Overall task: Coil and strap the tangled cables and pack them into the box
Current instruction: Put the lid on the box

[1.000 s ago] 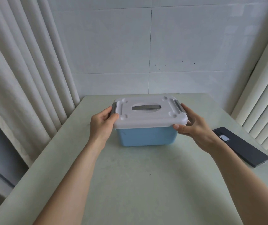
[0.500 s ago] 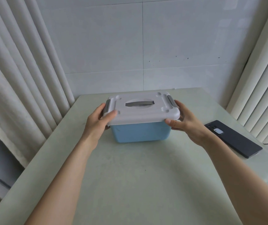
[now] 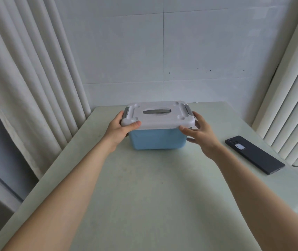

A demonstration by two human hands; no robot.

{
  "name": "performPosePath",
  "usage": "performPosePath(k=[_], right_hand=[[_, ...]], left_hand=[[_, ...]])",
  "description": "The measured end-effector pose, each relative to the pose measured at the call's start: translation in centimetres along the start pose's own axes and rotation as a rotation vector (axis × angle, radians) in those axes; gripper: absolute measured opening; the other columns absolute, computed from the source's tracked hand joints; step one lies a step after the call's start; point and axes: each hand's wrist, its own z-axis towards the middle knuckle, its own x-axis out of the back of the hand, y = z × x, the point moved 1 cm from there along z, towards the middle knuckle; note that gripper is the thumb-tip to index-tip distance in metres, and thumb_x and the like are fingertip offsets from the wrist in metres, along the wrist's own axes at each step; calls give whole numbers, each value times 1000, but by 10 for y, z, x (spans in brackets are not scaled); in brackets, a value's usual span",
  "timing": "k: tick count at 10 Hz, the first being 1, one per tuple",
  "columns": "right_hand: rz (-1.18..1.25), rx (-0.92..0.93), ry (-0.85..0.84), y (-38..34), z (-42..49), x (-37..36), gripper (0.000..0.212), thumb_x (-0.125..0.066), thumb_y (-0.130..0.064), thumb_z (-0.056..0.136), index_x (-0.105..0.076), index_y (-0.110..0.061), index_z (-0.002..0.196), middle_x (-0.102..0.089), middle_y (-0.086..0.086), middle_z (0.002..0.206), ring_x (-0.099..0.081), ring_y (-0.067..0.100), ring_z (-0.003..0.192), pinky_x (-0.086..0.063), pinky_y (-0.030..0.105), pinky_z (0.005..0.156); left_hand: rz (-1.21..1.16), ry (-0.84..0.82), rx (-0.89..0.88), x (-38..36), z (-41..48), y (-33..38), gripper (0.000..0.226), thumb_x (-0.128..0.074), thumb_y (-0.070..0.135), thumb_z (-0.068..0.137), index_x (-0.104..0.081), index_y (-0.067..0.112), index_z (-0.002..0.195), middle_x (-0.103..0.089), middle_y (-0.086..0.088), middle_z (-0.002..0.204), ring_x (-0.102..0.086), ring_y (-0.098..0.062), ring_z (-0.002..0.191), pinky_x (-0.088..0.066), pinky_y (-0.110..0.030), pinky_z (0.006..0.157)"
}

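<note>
A blue storage box (image 3: 155, 139) stands on the pale green table (image 3: 144, 196), with its white lid (image 3: 158, 115) on it. The lid has a grey handle and grey side latches. My left hand (image 3: 121, 130) grips the lid's left end, thumb on top at the front corner and fingers round the left latch. My right hand (image 3: 199, 134) holds the right end, thumb at the lid's front right corner and fingers round the side by the right latch. No cables are in view, and the inside of the box is hidden.
A dark phone (image 3: 254, 153) lies flat on the table to the right of the box. Pale curtains (image 3: 27, 78) hang close along the table's left and right sides. A tiled wall stands just behind the table's far edge.
Both hands stay on the ends of the box. The box sits a little farther from me, and my right thumb has shifted along the lid's front right corner.
</note>
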Motion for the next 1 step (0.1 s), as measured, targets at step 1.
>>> performPosePath(k=[1], right_hand=[[-102, 25, 150, -5, -11, -1, 75, -79, -32, 84, -39, -25, 147, -54, -7, 137, -62, 14, 114, -50, 34, 92]], left_hand=[[154, 204, 15, 1, -7, 3, 86, -83, 52, 68, -51, 8, 135, -61, -5, 133, -60, -23, 117, -46, -39, 98]])
